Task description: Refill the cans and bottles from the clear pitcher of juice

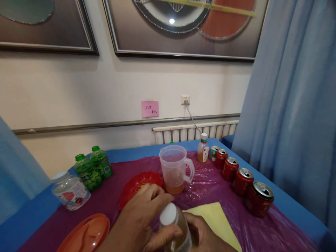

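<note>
My left hand [139, 220] wraps its fingers round the neck of a small clear bottle [175, 229] with a white cap and amber liquid, low in the middle of the view. My right hand [203, 232] grips the same bottle lower down from the right. Just behind the bottle stands a clear plastic measuring jug [175, 168] with a little amber liquid at its bottom. A red plate [131, 187] lies left of the jug, partly behind my left hand. A yellow cloth [216, 218] lies flat to the right of my hands.
Several red cans [243, 181] run along the right table edge, with a small juice bottle [203, 148] and a green can [214, 153] at the far end. Two green bottles [93, 169], a clear bottle [70, 190] and an orange plate [86, 234] sit at left. A blue curtain [294, 105] hangs at right.
</note>
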The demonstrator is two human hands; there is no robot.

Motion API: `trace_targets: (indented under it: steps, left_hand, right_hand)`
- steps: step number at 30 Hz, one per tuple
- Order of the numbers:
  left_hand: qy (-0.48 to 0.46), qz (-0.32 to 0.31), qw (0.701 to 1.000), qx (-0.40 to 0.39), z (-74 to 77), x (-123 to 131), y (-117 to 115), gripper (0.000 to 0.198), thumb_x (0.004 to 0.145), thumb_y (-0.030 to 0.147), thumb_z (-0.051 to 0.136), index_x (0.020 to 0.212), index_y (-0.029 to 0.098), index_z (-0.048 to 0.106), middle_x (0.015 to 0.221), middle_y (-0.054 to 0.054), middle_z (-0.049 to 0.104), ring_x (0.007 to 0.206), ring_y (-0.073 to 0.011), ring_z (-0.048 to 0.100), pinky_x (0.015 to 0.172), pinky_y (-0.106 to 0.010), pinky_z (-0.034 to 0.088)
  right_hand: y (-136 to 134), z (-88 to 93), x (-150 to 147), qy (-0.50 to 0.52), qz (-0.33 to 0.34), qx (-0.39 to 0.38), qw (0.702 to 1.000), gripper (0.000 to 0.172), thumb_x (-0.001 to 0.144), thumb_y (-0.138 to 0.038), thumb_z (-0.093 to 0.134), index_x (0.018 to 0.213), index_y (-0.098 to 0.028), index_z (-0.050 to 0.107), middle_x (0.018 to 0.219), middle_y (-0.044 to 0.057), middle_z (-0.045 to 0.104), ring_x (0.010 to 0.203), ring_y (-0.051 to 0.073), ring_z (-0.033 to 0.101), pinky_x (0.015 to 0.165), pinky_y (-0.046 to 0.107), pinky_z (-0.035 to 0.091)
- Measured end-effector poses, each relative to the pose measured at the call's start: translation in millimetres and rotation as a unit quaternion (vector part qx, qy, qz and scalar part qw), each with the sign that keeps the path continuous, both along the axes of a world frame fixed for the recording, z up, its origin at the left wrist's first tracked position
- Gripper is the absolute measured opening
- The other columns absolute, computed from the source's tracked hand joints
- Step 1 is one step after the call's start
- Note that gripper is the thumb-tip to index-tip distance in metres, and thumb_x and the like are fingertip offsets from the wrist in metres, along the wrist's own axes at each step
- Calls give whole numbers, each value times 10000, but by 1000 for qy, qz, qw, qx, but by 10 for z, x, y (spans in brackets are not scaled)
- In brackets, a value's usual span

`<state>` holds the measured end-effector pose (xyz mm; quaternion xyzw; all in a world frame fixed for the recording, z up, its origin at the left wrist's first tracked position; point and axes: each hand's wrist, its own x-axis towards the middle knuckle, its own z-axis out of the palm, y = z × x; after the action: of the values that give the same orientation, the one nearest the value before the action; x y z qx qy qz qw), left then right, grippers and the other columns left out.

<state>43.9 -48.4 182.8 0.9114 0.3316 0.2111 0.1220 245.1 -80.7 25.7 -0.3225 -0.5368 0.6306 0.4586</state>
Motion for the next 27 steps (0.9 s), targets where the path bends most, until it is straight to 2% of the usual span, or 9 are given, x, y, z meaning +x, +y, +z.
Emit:
trace_targets:
  steps: [3, 5, 7, 10, 13, 16, 19, 24, 27]
  left_hand:
    - [-5, 23, 1000, -6, -9, -62, -58, 634, 785, 686, 695, 1314, 342, 620, 1238, -49, 672, 1100, -250, 638, 921, -341, 558]
    - [-4, 8, 1000, -26, 47, -149, -83, 572, 889, 599, 632, 1419, 417, 519, 1430, -8, 605, 1303, -250, 565, 1090, -376, 486]
    - [25, -25, 998, -55, 131, -221, -85, 442, 959, 453, 590, 1397, 468, 530, 1426, 51, 622, 1330, -206, 562, 1123, -334, 461]
    - [38, -37, 996, -66, 235, -211, -67, 383, 921, 372, 646, 1301, 420, 623, 1311, 41, 695, 1208, -189, 645, 1029, -268, 522]
    - [1, 16, 998, -61, 232, -67, -63, 240, 861, 358, 689, 1095, 305, 691, 1075, 7, 741, 969, -175, 694, 824, -229, 564]
    - [-33, 71, 995, -65, 155, 79, -67, 121, 822, 335, 692, 893, 243, 660, 829, 30, 687, 726, -132, 639, 638, -197, 502]
    - [-99, 128, 986, -45, 128, 134, -61, 184, 801, 388, 685, 777, 223, 609, 698, 45, 626, 601, -114, 564, 535, -190, 433]
    - [-236, 167, 953, -90, 156, 23, -58, 266, 808, 487, 678, 851, 225, 659, 761, 19, 690, 672, -142, 647, 601, -200, 521]
    - [-283, 193, 929, -139, -78, -126, -73, 358, 753, 496, 741, 999, 237, 715, 954, -19, 771, 863, -200, 727, 749, -236, 583]
  right_hand:
    - [12, -52, 15, 4, -12, -12, 1000, 976, 461, -460, 964, 1345, -240, 613, 1266, 87, 672, 1173, 346, 602, 1024, 464, 446]
    - [37, -41, 5, 1, 1, -12, 1000, 935, 491, -477, 953, 1332, -230, 629, 1248, 90, 679, 1169, 353, 603, 1021, 469, 445]
    - [64, -14, -15, -5, 17, -4, 1000, 885, 518, -484, 944, 1311, -225, 648, 1210, 84, 694, 1163, 352, 609, 1016, 467, 448]
    - [81, -2, -43, -10, 27, 7, 1000, 853, 532, -483, 938, 1300, -237, 660, 1178, 70, 706, 1154, 342, 617, 1005, 453, 458]
    - [64, -59, -57, -10, 8, 13, 1000, 855, 536, -473, 935, 1311, -246, 655, 1203, 72, 705, 1133, 336, 630, 985, 448, 477]
    - [46, -153, -74, -5, -36, 13, 999, 863, 542, -445, 934, 1330, -249, 644, 1261, 84, 689, 1137, 333, 637, 986, 446, 486]
    - [57, -240, -126, -19, -63, 51, 997, 826, 516, -466, 931, 1271, -243, 682, 1183, 82, 720, 1101, 335, 649, 979, 446, 494]
    - [81, -328, -181, 19, -85, 89, 992, 893, 470, -615, 903, 1251, -247, 678, 1094, 81, 757, 999, 340, 689, 886, 426, 545]
    - [50, -267, -24, 39, -112, 105, 987, 909, 515, -649, 876, 1293, -240, 644, 1154, 96, 753, 1063, 356, 692, 922, 436, 541]
